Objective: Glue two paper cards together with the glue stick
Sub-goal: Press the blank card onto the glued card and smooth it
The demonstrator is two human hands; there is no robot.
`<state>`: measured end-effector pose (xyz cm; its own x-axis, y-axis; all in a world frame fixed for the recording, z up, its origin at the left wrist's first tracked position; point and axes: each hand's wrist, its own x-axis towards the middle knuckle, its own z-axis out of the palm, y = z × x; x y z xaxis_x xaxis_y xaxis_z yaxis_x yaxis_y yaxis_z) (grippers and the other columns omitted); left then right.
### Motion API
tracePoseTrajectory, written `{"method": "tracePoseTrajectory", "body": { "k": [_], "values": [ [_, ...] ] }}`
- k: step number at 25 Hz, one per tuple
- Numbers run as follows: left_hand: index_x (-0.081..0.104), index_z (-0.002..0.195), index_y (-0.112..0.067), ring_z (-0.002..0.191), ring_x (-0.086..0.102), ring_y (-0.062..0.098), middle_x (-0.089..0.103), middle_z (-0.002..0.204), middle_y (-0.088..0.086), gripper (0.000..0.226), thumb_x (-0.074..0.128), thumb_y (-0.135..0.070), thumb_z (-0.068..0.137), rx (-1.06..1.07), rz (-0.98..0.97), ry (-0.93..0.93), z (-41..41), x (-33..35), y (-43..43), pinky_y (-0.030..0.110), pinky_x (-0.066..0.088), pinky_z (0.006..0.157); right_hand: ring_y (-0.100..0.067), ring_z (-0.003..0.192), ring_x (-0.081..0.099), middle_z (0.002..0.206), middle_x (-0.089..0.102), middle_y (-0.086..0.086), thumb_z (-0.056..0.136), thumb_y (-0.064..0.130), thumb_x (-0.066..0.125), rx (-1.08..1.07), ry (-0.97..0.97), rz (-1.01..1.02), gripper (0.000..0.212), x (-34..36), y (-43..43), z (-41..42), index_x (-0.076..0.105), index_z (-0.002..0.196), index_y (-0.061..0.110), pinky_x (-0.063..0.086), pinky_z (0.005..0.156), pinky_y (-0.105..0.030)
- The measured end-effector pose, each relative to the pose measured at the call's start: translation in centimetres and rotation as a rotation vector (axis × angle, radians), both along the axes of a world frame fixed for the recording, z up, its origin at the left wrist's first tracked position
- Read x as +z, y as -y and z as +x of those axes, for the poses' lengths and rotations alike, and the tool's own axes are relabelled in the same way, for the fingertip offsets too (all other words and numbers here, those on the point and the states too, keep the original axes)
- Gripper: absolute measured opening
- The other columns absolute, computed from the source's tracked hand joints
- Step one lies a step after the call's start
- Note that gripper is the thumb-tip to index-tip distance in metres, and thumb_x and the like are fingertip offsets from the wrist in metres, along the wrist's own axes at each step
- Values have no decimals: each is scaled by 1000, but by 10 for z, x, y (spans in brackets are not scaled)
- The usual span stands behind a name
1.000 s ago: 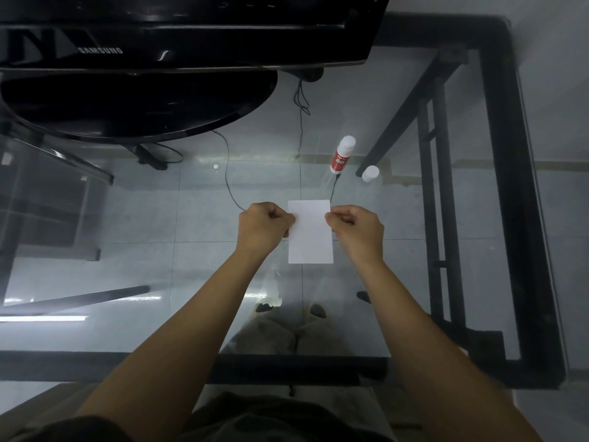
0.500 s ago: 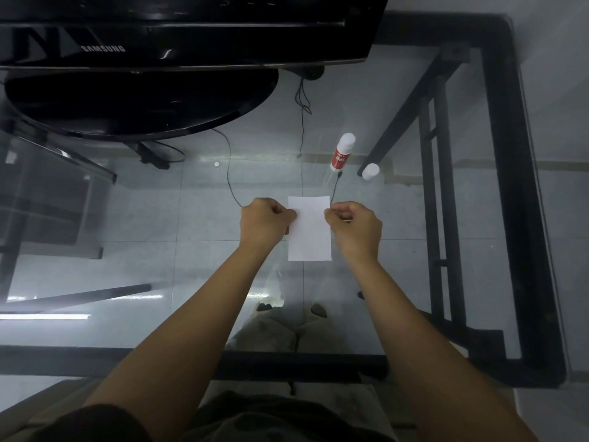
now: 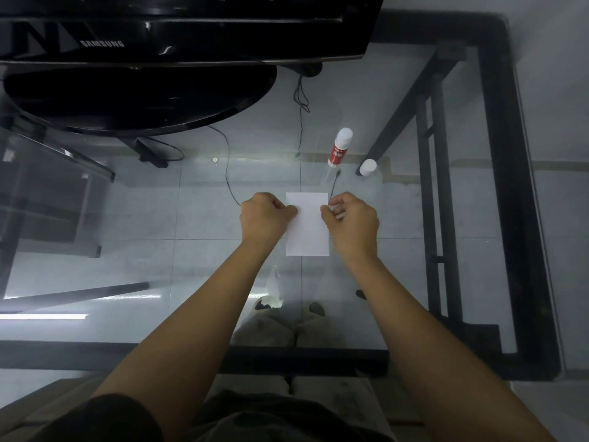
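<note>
A white paper card (image 3: pixel 307 229) lies flat on the glass table top (image 3: pixel 204 218) in the middle of the view; only one card face shows, so I cannot tell whether a second one lies under it. My left hand (image 3: pixel 264 218) pinches its upper left edge with curled fingers. My right hand (image 3: pixel 352 220) pinches the upper right edge the same way. The glue stick (image 3: pixel 339 148), white with a red label, lies beyond the card to the upper right. Its white cap (image 3: pixel 367 167) stands apart, just right of the stick.
A black monitor (image 3: pixel 178 30) and its round stand (image 3: pixel 137 97) fill the far left of the table. The black table frame (image 3: pixel 510 202) runs along the right and near edges. Cables and tiled floor show through the glass.
Both hands and the card have stayed almost in place; the fingers only shifted slightly along the card's upper edges. The glue stick and cap have not moved.
</note>
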<state>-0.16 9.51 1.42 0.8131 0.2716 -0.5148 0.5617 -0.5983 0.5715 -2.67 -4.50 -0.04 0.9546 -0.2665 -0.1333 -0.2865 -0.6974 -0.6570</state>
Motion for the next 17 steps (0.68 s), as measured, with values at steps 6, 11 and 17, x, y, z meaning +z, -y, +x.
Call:
{"method": "tracePoseTrajectory", "body": {
  "k": [6, 11, 17],
  "values": [
    [65, 74, -5, 73, 65, 23, 71, 78, 11, 20, 66, -25, 79, -28, 27, 12, 1, -3, 1, 21, 43, 52, -17, 142, 15, 155, 22, 0, 97, 41, 33, 697, -6, -430, 53, -19, 23, -14, 21, 145, 21, 5, 112, -40],
    [65, 70, -7, 58, 57, 13, 64, 61, 2, 25, 65, -30, 80, -120, 85, 16, 4, -7, -6, 25, 50, 58, -7, 136, -12, 157, 4, 4, 97, 46, 17, 711, -54, -545, 57, -31, 23, -20, 2, 147, 23, -8, 110, -39],
    [58, 92, -10, 72, 57, 21, 62, 86, 6, 35, 62, -44, 84, -477, 244, 454, -7, -17, -36, 26, 41, 60, -8, 138, -11, 156, 2, 5, 94, 49, 12, 704, -39, -558, 59, -34, 23, -19, 2, 147, 24, -8, 111, -39]
  ]
}}
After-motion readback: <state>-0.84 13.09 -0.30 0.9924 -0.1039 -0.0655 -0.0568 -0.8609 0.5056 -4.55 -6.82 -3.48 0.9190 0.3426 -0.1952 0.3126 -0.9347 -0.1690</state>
